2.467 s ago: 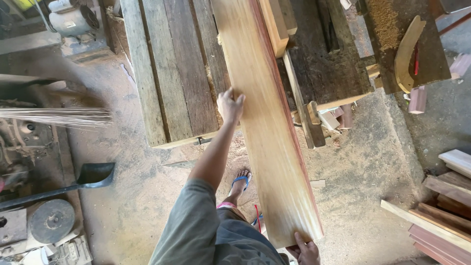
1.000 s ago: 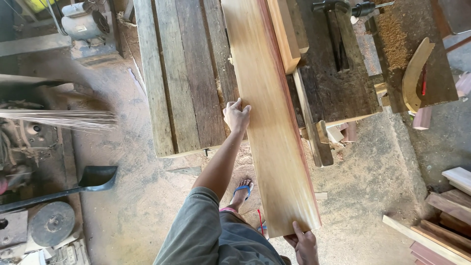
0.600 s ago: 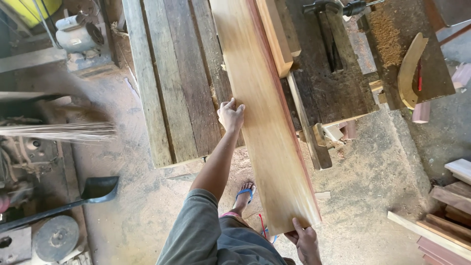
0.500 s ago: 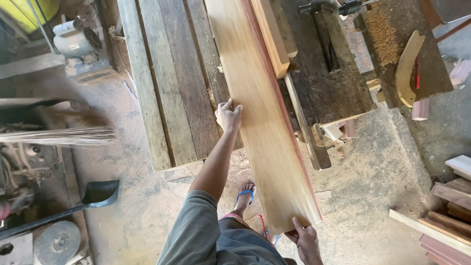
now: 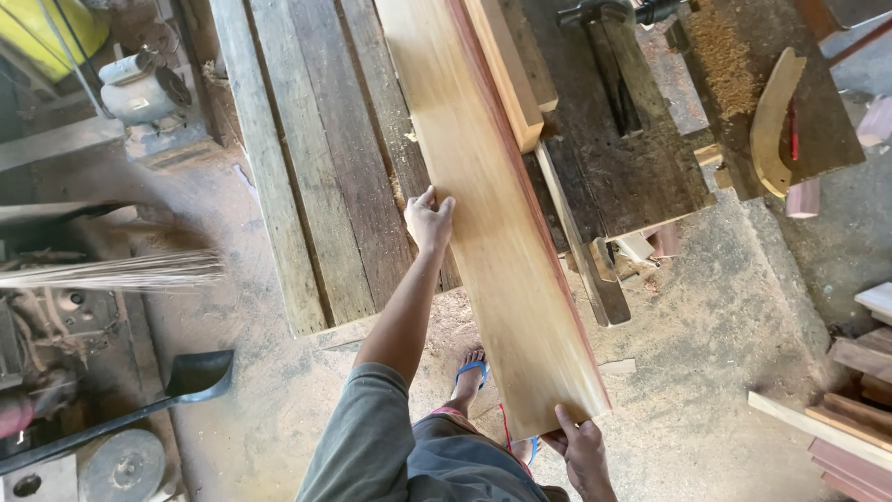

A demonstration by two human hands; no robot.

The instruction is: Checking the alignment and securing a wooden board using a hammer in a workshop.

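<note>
Long pale plank [image 5: 483, 214] lies lengthwise on worktop [image 5: 316, 186], near end overhanging its front edge. Left hand [image 5: 429, 218] flat, open on plank's left edge; right hand [image 5: 581, 446] grips overhanging end corner.

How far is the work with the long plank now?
Done: the pale plank already lies lengthwise on the bench. In hand: the left hand presses its left edge, the right hand grips its near end. Left: its near part overhangs the bench.
</note>
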